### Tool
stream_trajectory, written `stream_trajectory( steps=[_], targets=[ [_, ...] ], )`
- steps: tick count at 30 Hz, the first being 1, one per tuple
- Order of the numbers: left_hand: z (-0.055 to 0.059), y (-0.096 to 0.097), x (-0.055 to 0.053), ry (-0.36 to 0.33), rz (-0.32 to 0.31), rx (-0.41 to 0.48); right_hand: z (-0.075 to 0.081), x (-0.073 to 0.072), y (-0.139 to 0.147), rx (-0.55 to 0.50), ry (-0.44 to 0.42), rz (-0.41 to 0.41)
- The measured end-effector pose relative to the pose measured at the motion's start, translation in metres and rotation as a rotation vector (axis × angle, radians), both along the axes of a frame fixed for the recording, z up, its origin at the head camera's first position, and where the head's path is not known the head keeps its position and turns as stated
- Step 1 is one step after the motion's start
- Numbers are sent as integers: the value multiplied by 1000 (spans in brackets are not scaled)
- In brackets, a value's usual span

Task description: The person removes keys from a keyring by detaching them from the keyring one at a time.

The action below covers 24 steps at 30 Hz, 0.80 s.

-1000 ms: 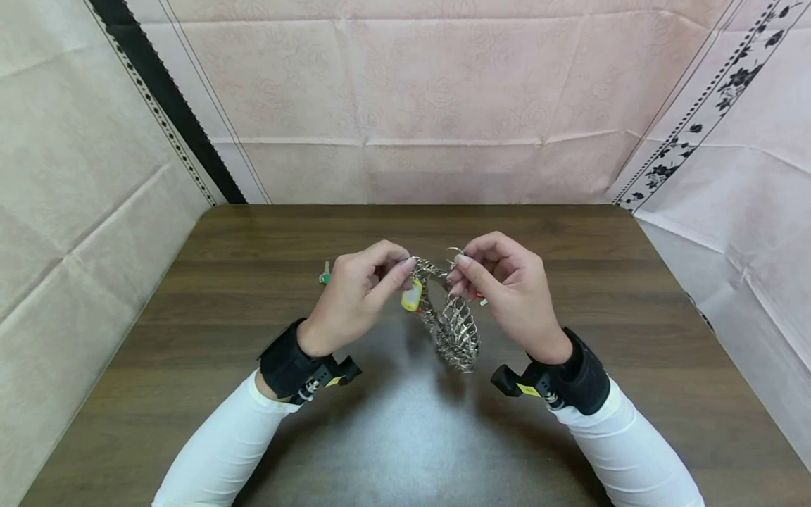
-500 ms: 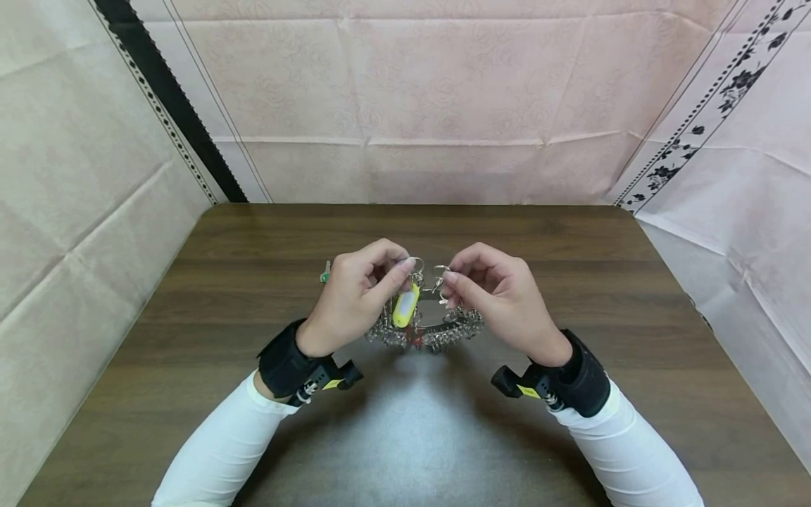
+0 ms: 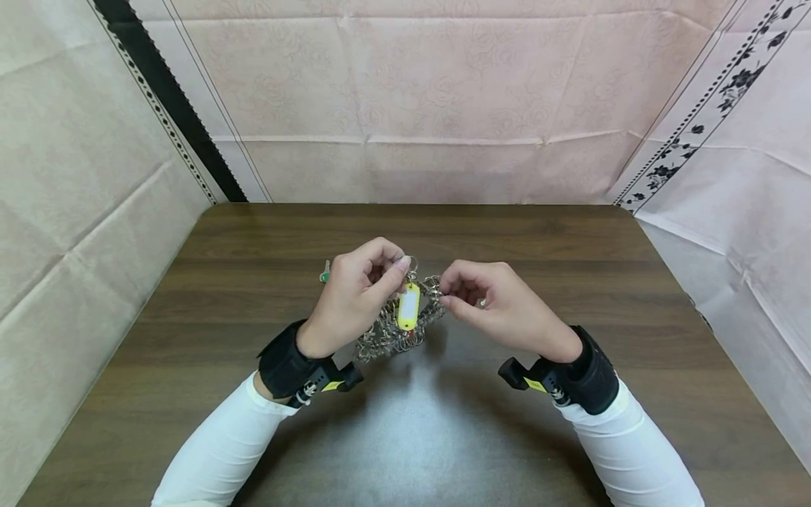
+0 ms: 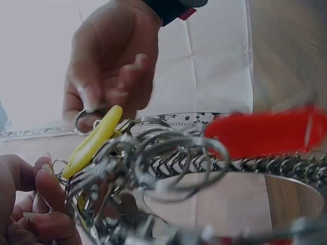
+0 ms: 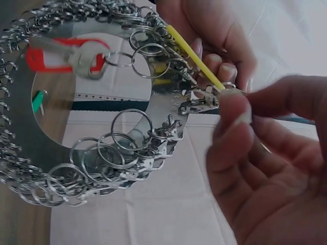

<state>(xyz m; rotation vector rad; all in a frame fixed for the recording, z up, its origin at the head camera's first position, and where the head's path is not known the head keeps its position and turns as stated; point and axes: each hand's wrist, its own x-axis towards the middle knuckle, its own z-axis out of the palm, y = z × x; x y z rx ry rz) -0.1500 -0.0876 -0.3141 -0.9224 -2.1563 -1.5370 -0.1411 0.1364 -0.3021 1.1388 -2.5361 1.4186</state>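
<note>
A flat metal ring (image 5: 162,107) hangs between my hands, its edge crowded with small clips and several loose split rings (image 4: 176,163). My left hand (image 3: 355,299) pinches a small split ring (image 3: 414,263) from which a yellow key tag (image 3: 408,307) dangles. My right hand (image 3: 507,303) has thumb and fingertips pinched together at the hoop's right side; the left wrist view shows a split ring (image 4: 84,122) in its grip. A red key tag (image 4: 265,133) and a silver key (image 5: 88,60) also hang from the bunch.
A key with a green head (image 3: 325,272) lies on the wooden table (image 3: 405,436), just left of my left hand. Pale patterned cloth (image 3: 405,105) covers the wall behind and both sides.
The metal ring has swung from right to left beneath my hands, and the yellow tag has come to face up. My right hand has lowered and turned slightly; my left has barely moved.
</note>
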Motion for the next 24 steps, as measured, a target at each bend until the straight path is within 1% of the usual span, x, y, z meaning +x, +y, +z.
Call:
stream_trajectory(
  steps=[5,7,9,12,16,19,24],
  targets=[
    [1,1,1,-17,-12,26,-1,-2,1,127,18,43],
    [1,2,2,-29,-22,34,-1,-2,1,159,24,54],
    [1,4,2,-41,-36,40,-2,-2,1,169,28,54],
    [0,5,3,-55,-48,35,-2,0,0,127,32,28],
    [-1,6,4,-60,-58,15,-3,3,-6,9,51,-17],
    [-2,6,4,-54,-62,-3,-4,3,-10,-57,84,-45],
    [-2,6,4,-23,-83,-36,-5,3,-11,-122,127,-121]
  ],
)
